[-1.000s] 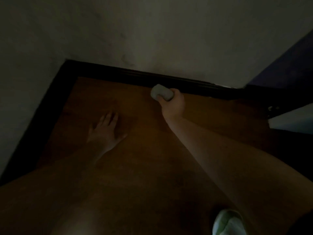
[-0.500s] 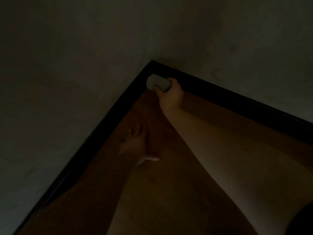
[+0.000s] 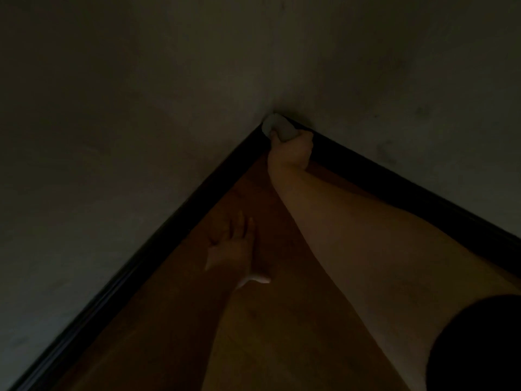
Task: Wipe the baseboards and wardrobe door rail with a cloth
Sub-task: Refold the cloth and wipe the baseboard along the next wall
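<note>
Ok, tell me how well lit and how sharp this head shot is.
Head view: very dim, walls nearly black; the baseboard merges into shadow; the pale cloth in the right hand is the brightest thing; the left hand on the floor looks soft; straight edges bow slightly from the wide lens.

A pale grey-green wad of cloth [image 3: 277,128] sits at upper centre. The glossy black baseboard strip [image 3: 158,238] edges the reddish-brown wooden floor [image 3: 282,320]. Dull grey plaster walls [image 3: 127,108] fill the top; a black sleeve [image 3: 479,348] shows lower right.
</note>
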`<move>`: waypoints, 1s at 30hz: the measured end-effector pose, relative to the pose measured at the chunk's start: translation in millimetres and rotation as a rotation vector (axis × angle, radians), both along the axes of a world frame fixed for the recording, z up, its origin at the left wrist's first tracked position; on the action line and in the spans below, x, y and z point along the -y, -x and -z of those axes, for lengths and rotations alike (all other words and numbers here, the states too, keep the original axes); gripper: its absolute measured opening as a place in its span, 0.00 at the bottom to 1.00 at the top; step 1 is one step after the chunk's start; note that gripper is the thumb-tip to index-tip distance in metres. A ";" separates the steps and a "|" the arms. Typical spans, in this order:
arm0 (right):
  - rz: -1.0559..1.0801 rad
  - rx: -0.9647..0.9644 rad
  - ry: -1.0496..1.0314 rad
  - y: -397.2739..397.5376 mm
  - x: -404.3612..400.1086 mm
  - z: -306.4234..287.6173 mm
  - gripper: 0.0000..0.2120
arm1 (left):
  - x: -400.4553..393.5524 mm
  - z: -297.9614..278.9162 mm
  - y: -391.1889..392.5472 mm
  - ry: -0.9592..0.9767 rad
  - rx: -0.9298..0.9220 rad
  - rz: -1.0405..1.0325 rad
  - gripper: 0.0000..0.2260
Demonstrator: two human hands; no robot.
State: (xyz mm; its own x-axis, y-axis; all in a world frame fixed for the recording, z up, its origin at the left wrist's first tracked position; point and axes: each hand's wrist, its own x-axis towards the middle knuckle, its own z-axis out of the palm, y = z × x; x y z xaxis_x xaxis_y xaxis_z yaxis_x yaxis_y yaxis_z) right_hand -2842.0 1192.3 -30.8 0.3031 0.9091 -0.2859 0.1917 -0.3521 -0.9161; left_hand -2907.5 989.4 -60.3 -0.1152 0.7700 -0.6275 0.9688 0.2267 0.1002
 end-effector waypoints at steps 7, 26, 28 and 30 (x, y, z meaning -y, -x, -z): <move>0.016 0.070 0.018 -53.6 18.7 0.5 0.23 | 0.7 -5.4 -0.1 -0.019 0.009 0.007 0.63; -0.070 0.204 -0.034 -111.9 47.5 -13.2 0.24 | 6.8 -1.5 -10.6 -0.113 0.047 -0.074 0.55; -0.073 0.250 -0.048 -131.4 48.6 -12.8 0.25 | 5.3 -3.0 -12.1 -0.096 0.036 -0.064 0.55; -0.061 0.275 -0.055 -144.7 56.3 -10.7 0.24 | 3.3 -6.2 -12.9 -0.080 0.039 -0.068 0.55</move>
State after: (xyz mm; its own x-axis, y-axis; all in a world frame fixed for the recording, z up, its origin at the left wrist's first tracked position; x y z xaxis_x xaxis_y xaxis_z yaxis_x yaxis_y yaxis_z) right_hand -2697.3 1136.0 -20.1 0.3069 0.9398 -0.1504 0.4545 -0.2835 -0.8444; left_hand -2894.5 986.1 -54.2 -0.1455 0.8089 -0.5696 0.9464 0.2816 0.1583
